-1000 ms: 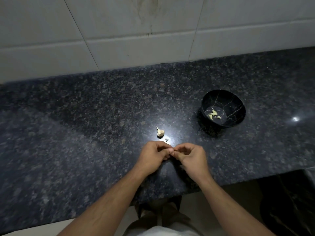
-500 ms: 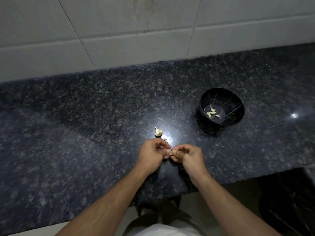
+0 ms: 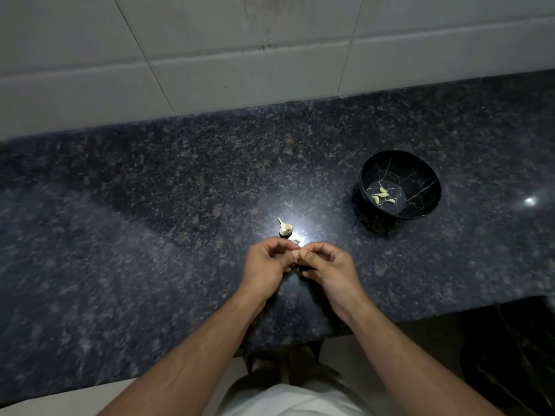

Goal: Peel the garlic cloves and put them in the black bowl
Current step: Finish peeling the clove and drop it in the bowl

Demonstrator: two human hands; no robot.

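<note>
The left hand (image 3: pixel 265 267) and the right hand (image 3: pixel 327 267) meet fingertip to fingertip just above the counter (image 3: pixel 150 235), near the middle of its front edge. Both have their fingers curled inward, pinching something small between them; judging by the task it is a garlic clove being peeled, but it is almost wholly hidden behind the fingers, so its state cannot be told.

Just beyond the hands, toward the wall, the rest of the garlic bulb (image 3: pixel 284 229) sits on the counter in a bright glare patch, with a few scraps of skin (image 3: pixel 295 241) beside it. Well apart to the right, toward the back right of the counter, stands the black bowl (image 3: pixel 399 163), holding about 4 peeled cloves (image 3: pixel 381 196).

The risks look modest. The clove is small and likely slippery once bared, so a hard pull could shoot it out of the pinch, and the hands work close to the front edge, where it could drop to the floor. The dim light and glare may also hide bits of skin left clinging
</note>
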